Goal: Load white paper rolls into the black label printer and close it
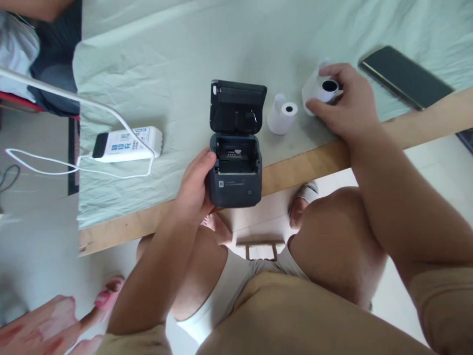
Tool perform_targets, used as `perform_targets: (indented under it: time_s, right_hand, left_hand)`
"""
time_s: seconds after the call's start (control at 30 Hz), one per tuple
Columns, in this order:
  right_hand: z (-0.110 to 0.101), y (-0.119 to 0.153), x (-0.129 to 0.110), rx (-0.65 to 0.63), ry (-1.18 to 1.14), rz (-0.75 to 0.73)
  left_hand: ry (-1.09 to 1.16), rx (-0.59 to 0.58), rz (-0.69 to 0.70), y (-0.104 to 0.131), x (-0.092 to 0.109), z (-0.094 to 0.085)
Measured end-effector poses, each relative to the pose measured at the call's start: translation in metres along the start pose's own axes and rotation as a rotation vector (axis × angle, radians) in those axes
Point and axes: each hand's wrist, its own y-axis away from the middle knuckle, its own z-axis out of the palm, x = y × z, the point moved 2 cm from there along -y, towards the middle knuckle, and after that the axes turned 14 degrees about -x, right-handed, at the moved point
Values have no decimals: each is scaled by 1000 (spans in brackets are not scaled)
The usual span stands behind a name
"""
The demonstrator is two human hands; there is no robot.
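A small black label printer point(236, 190) is held at the table's front edge by my left hand point(195, 182), the thumb on its left side. Its lid point(237, 107) is raised, and the paper bay inside shows no roll. My right hand point(345, 98) has its thumb and fingers around a larger white paper roll point(312, 91) with a wide dark core. Between the printer and that hand stands a smaller white paper roll point(279, 121), its loose end sticking up, touched by neither hand.
A white power bank point(129, 143) with a white cable point(114, 173) lies on the left of the cloth-covered table point(166, 64). At the right lies a dark phone point(406, 76). The wooden table edge point(303, 162) runs in front of my knees. Other people show at the left.
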Motion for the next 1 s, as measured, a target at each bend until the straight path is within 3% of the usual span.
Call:
perform_targets:
  time_s: [0.17,0.53,1.0]
  right_hand:
    - [-1,5,-5,24,-109,-19]
    - [3,12,-6,-48,-29,-120]
    - [5,12,-4,-26,68,-100]
  left_hand:
    - [23,-14,40,0,-2,0]
    - [35,-8,25,0,-2,-3]
    - [7,25,13,1,0,0]
